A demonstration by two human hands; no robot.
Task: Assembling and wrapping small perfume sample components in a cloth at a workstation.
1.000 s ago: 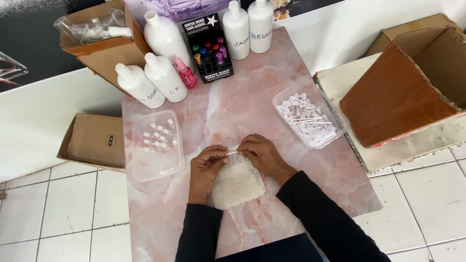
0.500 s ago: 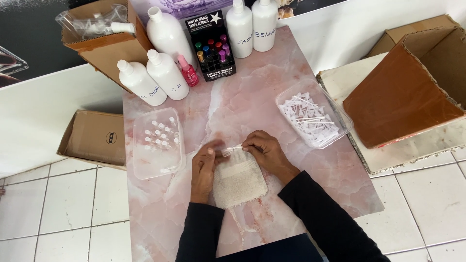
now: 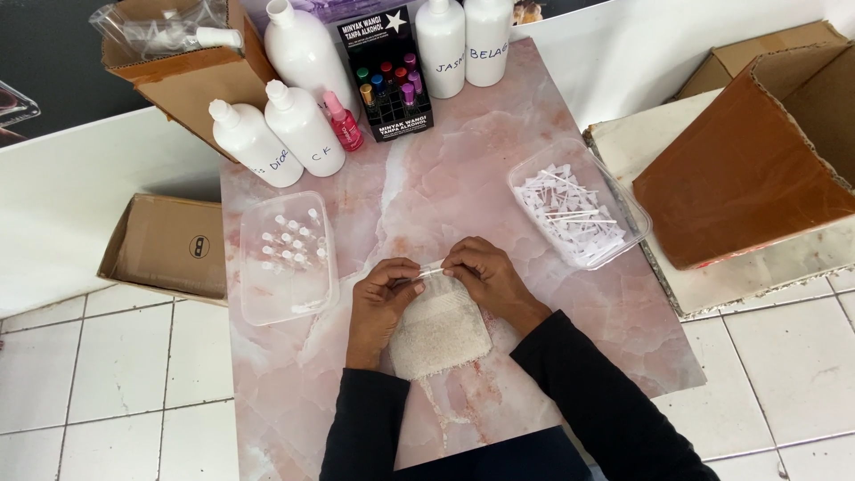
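At the bottom centre of the frame, two black sleeves point(image 3: 570, 401) reach up over a pink marbled table point(image 3: 427, 196). Between the forearms lies a small white cloth point(image 3: 439, 328), flat on the table, with loose threads trailing toward the lower edge. Just above the cloth, the left hand point(image 3: 381, 303) and the right hand point(image 3: 485, 278) meet at their fingertips, both pinched closed on a thin white stick point(image 3: 431, 268) held level between them, right over the cloth's upper edge.

Left of the hands sits a clear plastic tub point(image 3: 287, 258) holding small clear vials with white tops. To the right of the hands, toward mid-frame, another clear tray point(image 3: 579, 201) is filled with a heap of white sticks.

Farther up, along the table's far edge, stand several white bottles point(image 3: 303, 129), a small pink bottle point(image 3: 343, 123) and a black display box point(image 3: 383, 76) with rows of coloured little caps. At the upper left an open cardboard box point(image 3: 183, 58) holds clear plastic bags; another flat box point(image 3: 169, 245) lies on the tiled floor at left, and a large brown box point(image 3: 757, 160) stands at the right.
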